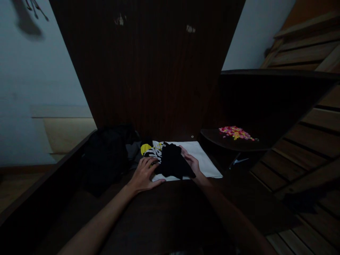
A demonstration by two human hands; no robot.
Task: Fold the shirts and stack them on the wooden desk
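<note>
Your left hand: splayed, touching only.
Right hand: half-curled, grip unclear.
Black garment: between them, frame's lower centre.

Slim, bare forearms; left grip, right grip bare.

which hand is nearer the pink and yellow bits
Right. The right hand, at the right edge of the black cloth, is left of the pink and yellow bits, apart from them; the left hand is farther left, by the cloth's opposite side.
</note>
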